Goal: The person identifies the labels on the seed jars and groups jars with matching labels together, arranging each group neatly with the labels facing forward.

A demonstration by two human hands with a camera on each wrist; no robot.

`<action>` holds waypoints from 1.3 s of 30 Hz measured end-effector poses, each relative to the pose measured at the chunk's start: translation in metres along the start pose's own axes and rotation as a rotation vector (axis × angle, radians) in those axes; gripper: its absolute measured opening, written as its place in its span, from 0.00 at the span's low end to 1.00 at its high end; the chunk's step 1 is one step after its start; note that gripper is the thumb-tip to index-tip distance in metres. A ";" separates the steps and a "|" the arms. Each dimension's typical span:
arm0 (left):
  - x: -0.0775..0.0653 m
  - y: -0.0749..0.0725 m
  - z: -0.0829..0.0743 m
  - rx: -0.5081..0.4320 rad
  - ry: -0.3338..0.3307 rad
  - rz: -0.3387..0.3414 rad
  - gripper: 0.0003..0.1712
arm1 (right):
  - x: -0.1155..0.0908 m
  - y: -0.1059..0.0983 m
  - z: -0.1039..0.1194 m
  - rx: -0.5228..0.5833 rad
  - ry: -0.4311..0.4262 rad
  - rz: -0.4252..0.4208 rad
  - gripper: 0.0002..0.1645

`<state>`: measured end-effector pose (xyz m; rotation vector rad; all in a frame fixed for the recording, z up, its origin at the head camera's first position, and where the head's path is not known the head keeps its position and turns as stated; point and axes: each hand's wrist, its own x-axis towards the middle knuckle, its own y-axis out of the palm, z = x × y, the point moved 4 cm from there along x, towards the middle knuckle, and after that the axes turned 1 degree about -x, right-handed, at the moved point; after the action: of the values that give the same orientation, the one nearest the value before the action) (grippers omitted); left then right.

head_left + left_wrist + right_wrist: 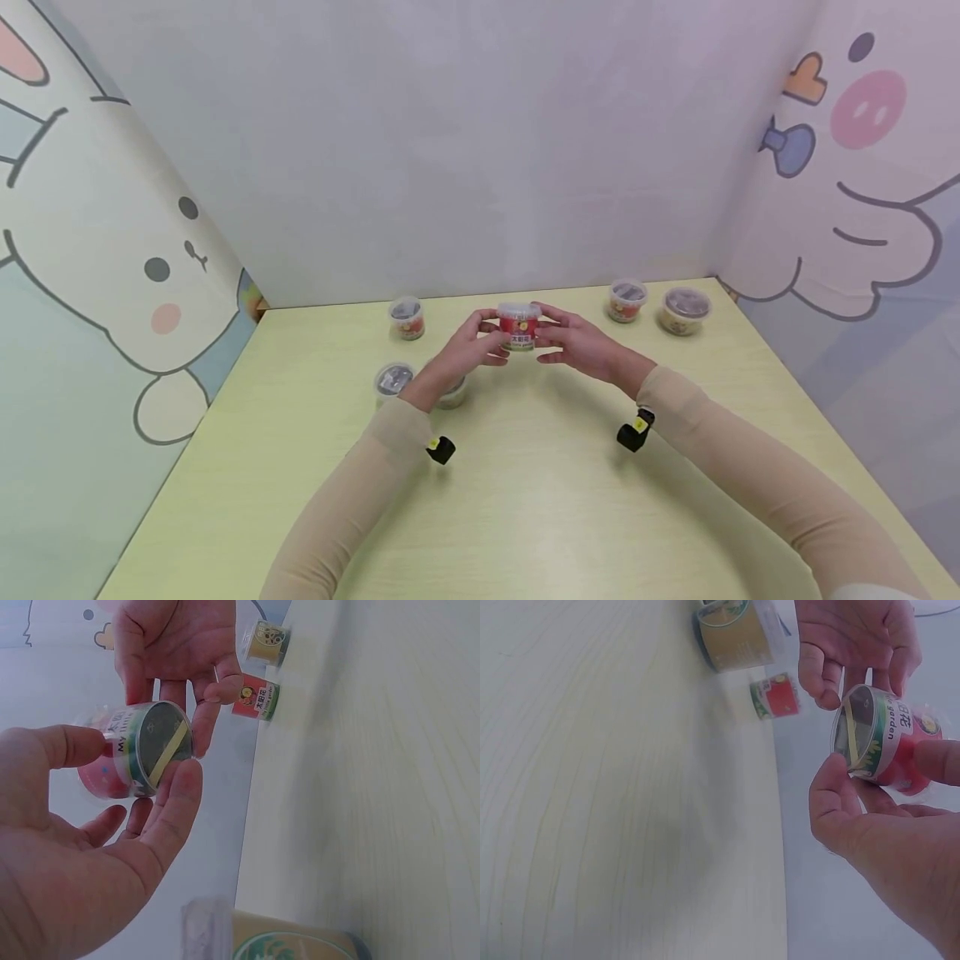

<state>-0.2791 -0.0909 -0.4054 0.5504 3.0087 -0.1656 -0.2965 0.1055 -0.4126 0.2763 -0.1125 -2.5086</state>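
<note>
- The tub (519, 330) is held up at the centre of the head view, clear of the tabletop (525, 517).
- The left hand (472, 348) grips it from the left of that frame, the right hand (579, 342) from the right; both hands are curled narrow round it.
- The left thumb (79, 745) covers part of the tub's side in the left wrist view; the right thumb (940, 761) does likewise at the right edge of the right wrist view, where it is cut off.
- The left arm (360, 483) hides most of the covered tub (452, 397) and slightly overlaps the near-left tub (392, 380).
- The bottom edge of the left wrist view crops the tan tub (289, 936).
- In the right wrist view's upper middle, the red tub (778, 696) is blurred.
- The tub is short and round, with a red label (519, 321) and dark characters on a white band; smaller print is too fine to read from the head view.
- Its lid (519, 309) is clear and whitish, hazy in both wrist views.
- Its base (155, 735) is dark, crossed by a pale yellow strip (169, 752), with green near the rim.
</note>
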 end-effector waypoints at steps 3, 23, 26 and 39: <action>0.000 0.000 0.000 0.006 0.000 -0.001 0.31 | 0.000 0.000 0.000 -0.002 -0.003 -0.001 0.37; 0.001 0.003 0.000 0.015 -0.005 0.009 0.29 | -0.002 0.001 0.001 0.008 -0.013 0.008 0.38; 0.001 0.003 0.001 0.013 -0.003 0.013 0.29 | -0.002 0.001 0.001 0.018 -0.016 0.007 0.38; 0.003 -0.007 -0.006 0.035 -0.018 0.018 0.31 | 0.005 0.004 0.011 0.000 -0.020 -0.009 0.38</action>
<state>-0.2843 -0.0958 -0.3992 0.5764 2.9879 -0.2206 -0.3002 0.0998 -0.4022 0.2517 -0.1199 -2.5205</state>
